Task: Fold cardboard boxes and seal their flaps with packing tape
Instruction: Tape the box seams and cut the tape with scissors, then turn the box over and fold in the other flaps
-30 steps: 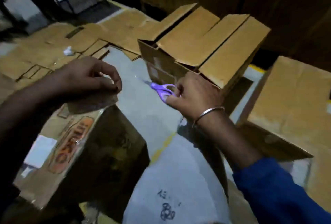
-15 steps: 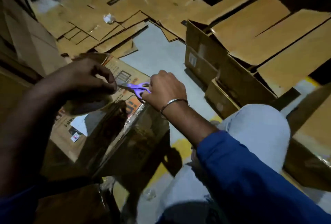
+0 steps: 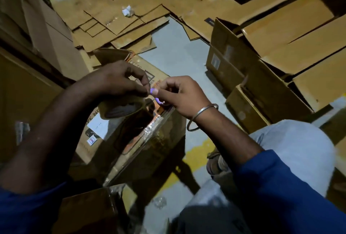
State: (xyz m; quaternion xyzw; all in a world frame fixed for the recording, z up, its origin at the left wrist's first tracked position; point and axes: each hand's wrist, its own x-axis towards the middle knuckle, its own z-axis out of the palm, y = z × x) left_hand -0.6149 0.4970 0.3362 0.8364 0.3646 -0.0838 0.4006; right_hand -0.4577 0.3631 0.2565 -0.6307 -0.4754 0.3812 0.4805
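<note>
Cardboard walls crowd the left edge. Left hand [image 3: 119, 82] pinches tape over the brown, orange-printed cardboard box [image 3: 119, 130], lettering unreadable; right hand [image 3: 179, 93] grips purple-handled scissors [image 3: 156, 96]. Bare grey floor [image 3: 177, 55] lies open before stacked boxes [image 3: 280, 46] rightward.

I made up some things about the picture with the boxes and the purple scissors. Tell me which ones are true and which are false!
1. The right hand holds the purple-handled scissors. True.
2. A silver metal bangle sits on the left wrist. False: it is on the right wrist.
3. Flattened brown cardboard sheets lie on the floor beyond the hands. True.
4. The two hands are far apart. False: the left hand is right beside the right hand, above the orange-printed cardboard box.
5. The person's sleeves are red. False: the blue sleeve shows on the right arm.
</note>
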